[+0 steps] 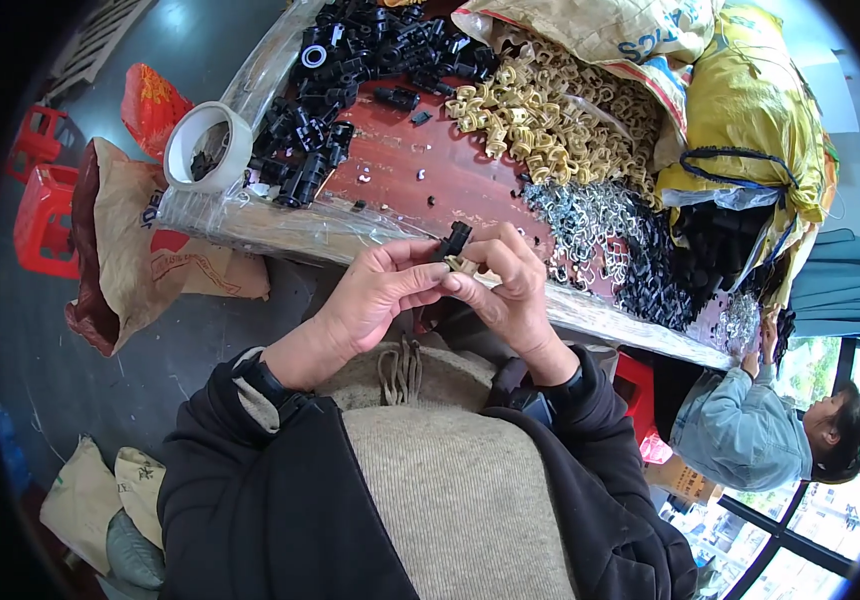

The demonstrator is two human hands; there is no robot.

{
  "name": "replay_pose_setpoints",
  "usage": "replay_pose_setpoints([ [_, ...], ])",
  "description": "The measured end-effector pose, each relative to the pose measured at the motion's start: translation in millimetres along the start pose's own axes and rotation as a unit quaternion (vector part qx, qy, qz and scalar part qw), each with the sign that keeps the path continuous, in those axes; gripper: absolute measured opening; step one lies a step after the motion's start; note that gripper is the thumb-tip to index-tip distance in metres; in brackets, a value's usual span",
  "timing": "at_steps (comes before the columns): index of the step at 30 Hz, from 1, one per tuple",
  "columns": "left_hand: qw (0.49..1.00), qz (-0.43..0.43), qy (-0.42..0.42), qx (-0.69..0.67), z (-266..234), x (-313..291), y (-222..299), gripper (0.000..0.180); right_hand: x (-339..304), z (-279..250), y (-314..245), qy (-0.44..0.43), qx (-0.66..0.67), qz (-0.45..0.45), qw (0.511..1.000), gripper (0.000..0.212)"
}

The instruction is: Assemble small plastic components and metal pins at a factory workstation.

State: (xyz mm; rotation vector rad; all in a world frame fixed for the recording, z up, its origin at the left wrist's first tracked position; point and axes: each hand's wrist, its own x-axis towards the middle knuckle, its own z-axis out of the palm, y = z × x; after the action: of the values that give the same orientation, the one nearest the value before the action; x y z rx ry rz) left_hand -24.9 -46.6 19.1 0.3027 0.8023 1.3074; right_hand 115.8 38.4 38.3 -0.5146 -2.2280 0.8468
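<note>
My left hand (375, 295) and my right hand (510, 285) meet just in front of the table edge, fingertips pressed together. Between them sits a small black plastic part (455, 240) with a small beige clip (464, 264) under it; both hands grip this pair. On the red-brown table (420, 165) lie a heap of black plastic parts (360, 60), a heap of beige clips (550, 120) and a heap of small metal clips (585, 215).
A white bowl (208, 145) stands at the table's left corner. Sacks (740, 100) pile up at the back right. Red stools (45, 195) and a brown sack (140, 240) are on the floor at left. Another person (760, 420) crouches at right.
</note>
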Motion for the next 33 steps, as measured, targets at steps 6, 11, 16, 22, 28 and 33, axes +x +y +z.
replay_pose_setpoints([
  [6, 1.000, -0.027, 0.008, 0.013, 8.8, 3.7, -1.7, 0.028, -9.2, -5.2, 5.5, 0.006, 0.032, 0.020, 0.999, 0.022],
  [11, 0.999, -0.028, 0.019, 0.011, 9.3, 11.0, -8.4, 0.028, -13.5, -6.8, 16.2, 0.021, 0.079, 0.055, 0.995, 0.019],
  [16, 0.999, -0.029, 0.021, 0.006, 11.2, 13.2, -10.4, 0.027, -18.2, -3.0, 19.2, 0.033, 0.155, 0.141, 0.977, 0.019],
  [22, 0.999, -0.025, 0.020, -0.007, 5.8, 12.4, -12.5, 0.026, -15.4, 6.6, 13.2, 0.070, 0.289, 0.250, 0.922, 0.023],
  [28, 0.998, -0.029, 0.014, -0.050, 0.4, 7.9, -8.8, 0.022, -5.6, 10.3, 3.1, 0.056, 0.280, 0.273, 0.919, 0.022],
  [33, 0.997, -0.036, -0.005, -0.067, -6.7, 5.6, -7.0, 0.019, 8.2, 4.0, 9.6, -0.028, 0.294, 0.315, 0.902, 0.019],
])
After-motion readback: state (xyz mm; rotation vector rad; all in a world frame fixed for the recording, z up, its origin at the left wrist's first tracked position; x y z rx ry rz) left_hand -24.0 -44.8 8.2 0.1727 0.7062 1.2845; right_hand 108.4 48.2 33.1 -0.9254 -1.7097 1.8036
